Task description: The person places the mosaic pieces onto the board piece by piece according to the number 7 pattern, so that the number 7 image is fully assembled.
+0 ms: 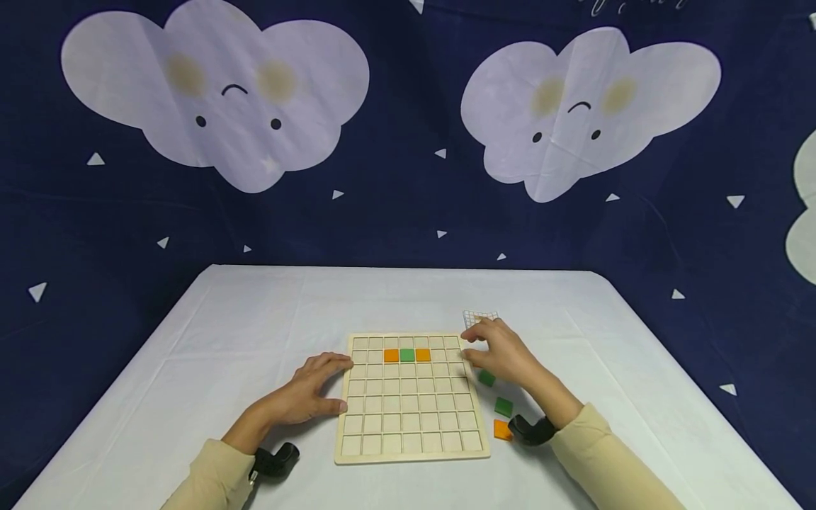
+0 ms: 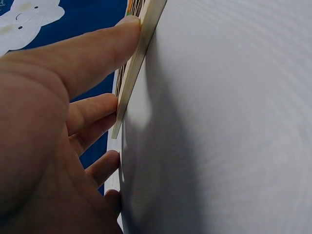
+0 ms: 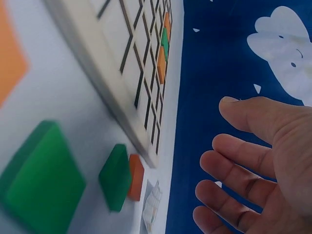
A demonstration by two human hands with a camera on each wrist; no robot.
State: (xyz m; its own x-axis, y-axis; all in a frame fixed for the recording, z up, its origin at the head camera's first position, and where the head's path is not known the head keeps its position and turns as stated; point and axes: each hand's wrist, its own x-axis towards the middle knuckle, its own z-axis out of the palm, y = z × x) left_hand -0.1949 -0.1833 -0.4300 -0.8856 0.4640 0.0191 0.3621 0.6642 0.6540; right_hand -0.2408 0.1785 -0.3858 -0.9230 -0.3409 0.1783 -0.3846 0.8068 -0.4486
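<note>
A wooden grid board lies on the table. In one of its upper rows, a green tile sits between an orange tile on the left and another orange tile on the right. My left hand touches the board's left edge with thumb and fingertips, the fingers mostly straight. Above the board's upper right edge hovers my right hand, its fingers loosely bent and nothing between them. In the right wrist view a loose orange tile lies beyond a green one; the hand hides it in the head view.
Right of the board lie a green tile, a second green tile and an orange tile near my right wrist. A small gridded card is partly behind my right hand. A dark blue cloth with clouds hangs behind the white table.
</note>
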